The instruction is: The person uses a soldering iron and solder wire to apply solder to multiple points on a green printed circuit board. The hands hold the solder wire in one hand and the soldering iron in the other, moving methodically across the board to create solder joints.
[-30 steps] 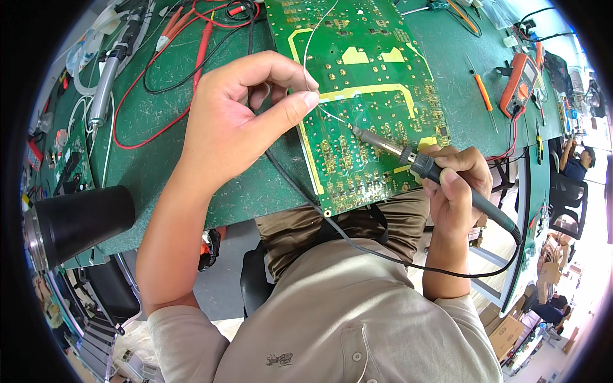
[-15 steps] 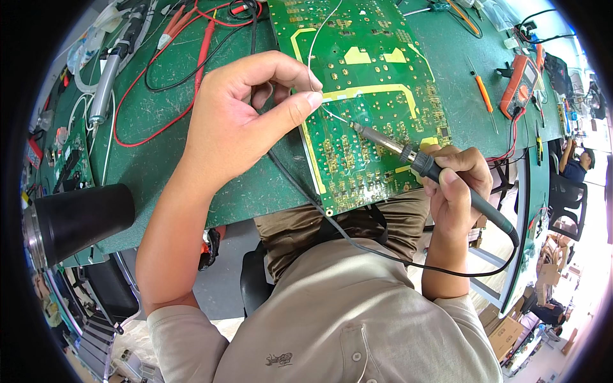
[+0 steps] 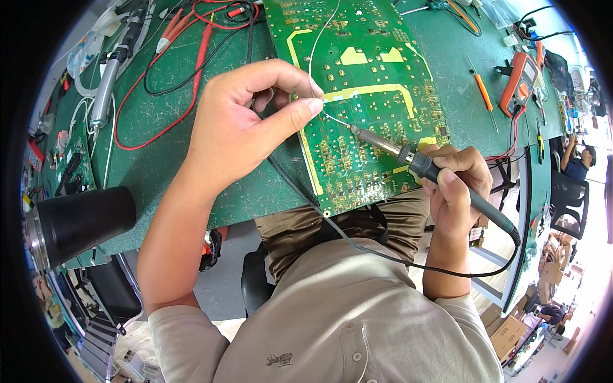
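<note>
A large green circuit board (image 3: pixel 377 73) with yellow-gold traces lies on the bench, its near edge reaching the bench's front. Between thumb and forefinger, my left hand (image 3: pixel 255 115) pinches a thin strand of solder wire (image 3: pixel 311 54) over the board's left part. The strand runs up toward the far edge, and its short free end points right. My right hand (image 3: pixel 456 185) grips a soldering iron (image 3: pixel 418 163) by its dark handle. The iron's tip is at the board and meets or nearly meets the wire's end; whether they touch I cannot tell.
A black cable (image 3: pixel 357 246) loops from the iron across my lap. Left of the board lie red probe leads (image 3: pixel 203 54), a silver-grey tool (image 3: pixel 108 83) and a black cylinder (image 3: pixel 86 217). An orange screwdriver (image 3: pixel 483 92) and a red multimeter (image 3: pixel 520 83) lie right.
My left hand has shifted slightly down with the solder wire. The circuit board has slid a little to the left, while the iron stays almost in place.
</note>
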Demonstrator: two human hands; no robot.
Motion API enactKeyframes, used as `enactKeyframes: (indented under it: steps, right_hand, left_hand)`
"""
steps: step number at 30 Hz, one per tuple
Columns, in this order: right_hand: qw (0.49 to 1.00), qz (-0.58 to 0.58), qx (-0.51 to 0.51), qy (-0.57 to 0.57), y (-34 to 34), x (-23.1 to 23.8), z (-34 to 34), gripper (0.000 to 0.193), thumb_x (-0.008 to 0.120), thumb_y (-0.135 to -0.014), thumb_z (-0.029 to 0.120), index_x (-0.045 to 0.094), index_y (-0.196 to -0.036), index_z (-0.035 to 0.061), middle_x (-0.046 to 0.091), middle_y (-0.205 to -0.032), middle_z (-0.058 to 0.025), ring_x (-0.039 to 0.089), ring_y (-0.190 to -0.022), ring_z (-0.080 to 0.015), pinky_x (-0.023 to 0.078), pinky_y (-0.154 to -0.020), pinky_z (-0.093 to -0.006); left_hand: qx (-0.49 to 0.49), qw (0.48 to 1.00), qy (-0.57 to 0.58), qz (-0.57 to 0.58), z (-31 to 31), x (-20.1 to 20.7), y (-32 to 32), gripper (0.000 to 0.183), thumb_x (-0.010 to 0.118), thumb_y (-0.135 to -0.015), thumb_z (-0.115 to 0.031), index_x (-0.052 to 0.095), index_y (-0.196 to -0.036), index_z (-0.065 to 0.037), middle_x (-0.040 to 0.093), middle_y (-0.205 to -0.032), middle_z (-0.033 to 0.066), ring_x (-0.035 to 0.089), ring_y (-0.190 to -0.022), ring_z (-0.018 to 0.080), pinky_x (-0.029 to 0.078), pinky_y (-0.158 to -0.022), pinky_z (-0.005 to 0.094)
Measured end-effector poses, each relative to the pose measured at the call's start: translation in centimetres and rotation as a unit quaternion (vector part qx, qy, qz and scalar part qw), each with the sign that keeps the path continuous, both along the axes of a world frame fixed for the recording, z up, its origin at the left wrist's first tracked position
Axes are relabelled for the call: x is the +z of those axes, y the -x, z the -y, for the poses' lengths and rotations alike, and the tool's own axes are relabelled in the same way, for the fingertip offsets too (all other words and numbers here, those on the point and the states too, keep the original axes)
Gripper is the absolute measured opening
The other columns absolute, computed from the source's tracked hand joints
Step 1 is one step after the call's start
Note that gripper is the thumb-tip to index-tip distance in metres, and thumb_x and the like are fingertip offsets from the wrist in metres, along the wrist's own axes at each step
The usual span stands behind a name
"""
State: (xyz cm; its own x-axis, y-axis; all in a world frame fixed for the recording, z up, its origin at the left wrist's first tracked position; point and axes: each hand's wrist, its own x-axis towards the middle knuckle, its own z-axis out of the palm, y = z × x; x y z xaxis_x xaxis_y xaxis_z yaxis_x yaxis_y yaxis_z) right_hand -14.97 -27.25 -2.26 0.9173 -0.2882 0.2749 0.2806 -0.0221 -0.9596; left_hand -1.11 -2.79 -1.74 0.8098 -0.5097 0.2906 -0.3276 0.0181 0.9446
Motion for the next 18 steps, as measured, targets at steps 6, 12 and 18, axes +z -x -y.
enactKeyframes:
  steps: [6, 12, 18]
  right_hand:
    - [1.0, 0.008, 0.0, 0.001, -0.1, -0.1, -0.1, 0.011, 0.058, -0.079, 0.004, 0.056, -0.082, -0.006, 0.061, -0.078, -0.017, 0.048, -0.055, -0.0095, 0.04, -0.049, -0.0241]
    - [1.0, 0.004, 0.002, -0.001, 0.0, -0.1, -0.1, 0.011, 0.058, -0.079, 0.004, 0.055, -0.083, -0.0058, 0.06, -0.076, -0.0157, 0.047, -0.054, -0.0093, 0.039, -0.048, -0.024]
    - [1.0, 0.009, 0.006, -0.001, 0.0, -0.1, -0.1, 0.011, 0.058, -0.079, 0.004, 0.055, -0.084, -0.0056, 0.06, -0.076, -0.0159, 0.046, -0.054, -0.0093, 0.039, -0.048, -0.0241]
  left_hand:
    - [-0.002, 1.0, 0.0, -0.007, -0.1, -0.1, 0.0, 0.009, 0.072, -0.082, -0.001, 0.071, -0.091, -0.001, 0.065, -0.081, -0.0015, 0.049, -0.071, 0.0046, 0.04, -0.064, 0.0199]
    - [0.012, 0.997, 0.062, -0.047, -0.7, 0.4, -0.6, 0.01, 0.071, -0.081, 0.001, 0.068, -0.09, 0.001, 0.069, -0.089, 0.0071, 0.059, -0.075, 0.0069, 0.047, -0.066, 0.0198]
    - [-0.028, 0.984, 0.121, -0.13, -1.9, 0.9, -1.4, 0.006, 0.068, -0.082, 0.003, 0.065, -0.087, 0.002, 0.069, -0.094, 0.0151, 0.068, -0.08, 0.0142, 0.054, -0.069, 0.0252]
